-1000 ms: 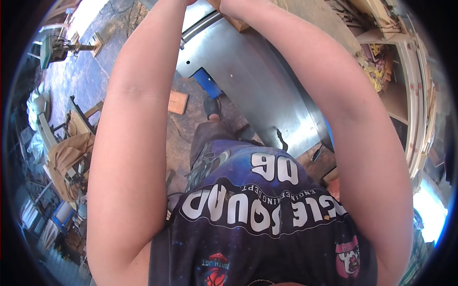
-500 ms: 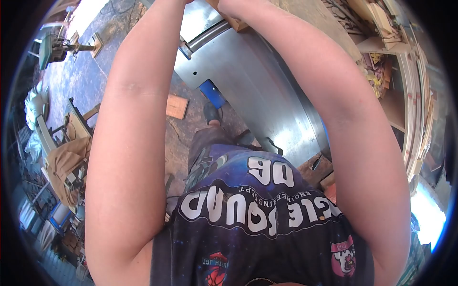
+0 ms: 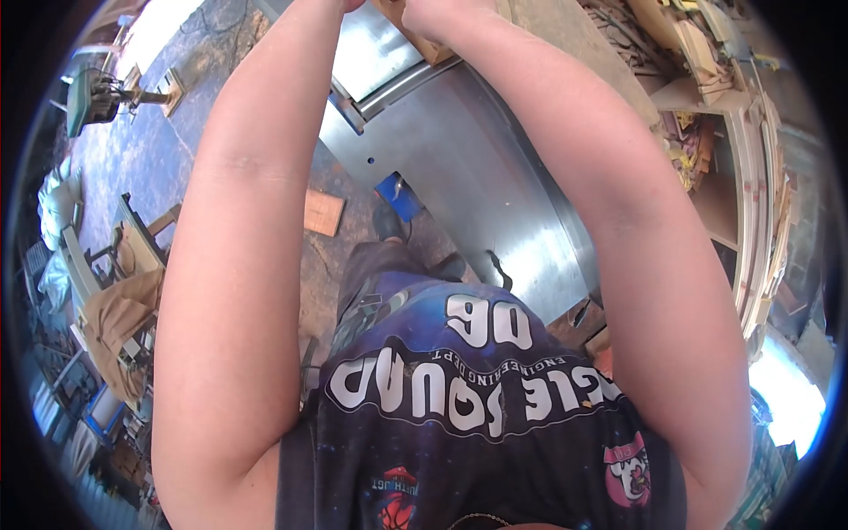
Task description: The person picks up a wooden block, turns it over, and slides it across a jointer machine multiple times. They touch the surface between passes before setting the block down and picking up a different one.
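Both forearms reach to the top of the view. Only a small part of my left hand (image 3: 352,4) shows at the top edge, near a bright metal plate; its fingers are out of view. My right hand (image 3: 449,16) is closed at the edge of a brown wooden piece (image 3: 430,49), with its fingertips partly hidden. That piece lies over a grey metal machine table (image 3: 468,132), beside a metal rail (image 3: 402,86). A blue switch box (image 3: 399,196) sits below the table's edge.
A flat wooden block (image 3: 323,212) lies on the floor near my foot. Shelves (image 3: 738,168) with stacked wood offcuts stand at the right. At the left are a green machine (image 3: 81,103) and a brown cloth (image 3: 119,322) among clutter.
The metal table, rail and wooden piece sit slightly lower in the view. More of the right hand shows. Both arms keep nearly the same pose.
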A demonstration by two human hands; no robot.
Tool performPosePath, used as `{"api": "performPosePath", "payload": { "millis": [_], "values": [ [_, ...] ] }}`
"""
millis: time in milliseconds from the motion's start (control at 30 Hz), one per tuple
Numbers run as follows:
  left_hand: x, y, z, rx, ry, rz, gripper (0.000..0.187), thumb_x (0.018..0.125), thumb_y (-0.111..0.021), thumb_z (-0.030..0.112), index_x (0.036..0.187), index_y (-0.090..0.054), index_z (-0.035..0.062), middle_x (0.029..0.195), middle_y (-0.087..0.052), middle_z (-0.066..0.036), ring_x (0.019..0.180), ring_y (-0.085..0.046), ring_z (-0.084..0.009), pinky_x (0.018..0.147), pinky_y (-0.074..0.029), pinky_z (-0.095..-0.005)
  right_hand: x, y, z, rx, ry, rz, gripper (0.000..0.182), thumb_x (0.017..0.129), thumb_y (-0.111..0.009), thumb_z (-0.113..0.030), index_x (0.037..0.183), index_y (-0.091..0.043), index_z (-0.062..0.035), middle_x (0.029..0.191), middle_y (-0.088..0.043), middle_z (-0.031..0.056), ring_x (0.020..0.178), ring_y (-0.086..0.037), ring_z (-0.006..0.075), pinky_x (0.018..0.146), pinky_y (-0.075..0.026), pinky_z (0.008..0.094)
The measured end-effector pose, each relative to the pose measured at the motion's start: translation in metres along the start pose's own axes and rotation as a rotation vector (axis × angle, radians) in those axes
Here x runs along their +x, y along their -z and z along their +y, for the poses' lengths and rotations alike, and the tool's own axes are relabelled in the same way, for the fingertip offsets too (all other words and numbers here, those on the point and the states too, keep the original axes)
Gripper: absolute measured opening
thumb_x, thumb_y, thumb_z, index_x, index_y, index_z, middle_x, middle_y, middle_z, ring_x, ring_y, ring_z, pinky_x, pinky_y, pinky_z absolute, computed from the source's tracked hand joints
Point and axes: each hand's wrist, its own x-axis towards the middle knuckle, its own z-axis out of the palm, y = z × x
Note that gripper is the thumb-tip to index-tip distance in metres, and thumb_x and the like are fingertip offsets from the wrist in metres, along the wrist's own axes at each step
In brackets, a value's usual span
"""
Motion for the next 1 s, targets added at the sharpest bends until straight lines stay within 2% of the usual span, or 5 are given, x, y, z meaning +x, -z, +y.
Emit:
{"api": "performPosePath", "payload": {
  "millis": [400,467,567,733,1000],
  "values": [
    [0.021,0.054,-0.033,-0.121,0.003,-0.108,0.081,0.102,-0.070,0.038,0.161,-0.018,0.0160,0.159,-0.041,-0.020,0.144,-0.045,-0.0462,0.106,-0.046,-0.0690,0.045,-0.018,-0.011,-0.044,0.019,0.019,0.074,0.098,-0.056,-0.023,0.166,-0.030,-0.0254,0.136,-0.062,0.0295,0.116,-0.069,0.0413,0.098,-0.057,0.0498],
    [-0.048,0.059,-0.054,-0.163,0.109,-0.189,0.072,0.106,-0.054,0.058,0.162,-0.033,0.0155,0.162,-0.040,-0.016,0.139,-0.049,-0.0337,0.102,-0.050,-0.0572,0.052,-0.024,-0.007,-0.085,0.006,0.013,0.076,0.096,-0.060,-0.028,0.166,-0.031,-0.0325,0.136,-0.063,0.0256,0.116,-0.069,0.0409,0.098,-0.056,0.0478],
    [-0.216,0.062,-0.090,-0.270,0.453,-0.176,0.028,0.108,-0.057,0.046,0.101,-0.059,0.0194,0.081,-0.055,0.005,0.068,-0.048,-0.0121,0.062,-0.040,-0.0303,0.036,0.008,0.004,0.289,0.027,-0.067,0.083,0.090,-0.071,-0.020,0.165,-0.036,-0.0221,0.146,-0.060,0.0240,0.127,-0.064,0.0369,0.107,-0.052,0.0446],
    [-0.442,0.140,-0.216,0.152,0.672,-0.237,0.060,0.106,-0.064,0.046,0.154,-0.054,0.0117,0.134,-0.069,-0.010,0.120,-0.065,-0.0198,0.101,-0.053,-0.0374,-0.080,0.024,0.043,1.400,0.086,-0.134,0.085,0.092,-0.076,-0.016,0.163,-0.032,0.0001,0.153,-0.054,0.0155,0.138,-0.057,0.0260,0.115,-0.047,0.0393],
    [-0.429,0.067,-0.143,0.396,-0.141,0.090,0.033,0.107,-0.062,0.021,0.132,-0.068,-0.0003,0.120,-0.074,-0.010,0.104,-0.068,-0.0145,0.094,-0.053,-0.0304,-0.295,0.017,0.075,2.257,-0.045,-0.274,0.090,0.094,-0.073,-0.035,0.164,-0.026,-0.0028,0.156,-0.050,0.0172,0.138,-0.057,0.0298,0.114,-0.049,0.0430]
  ]
}}
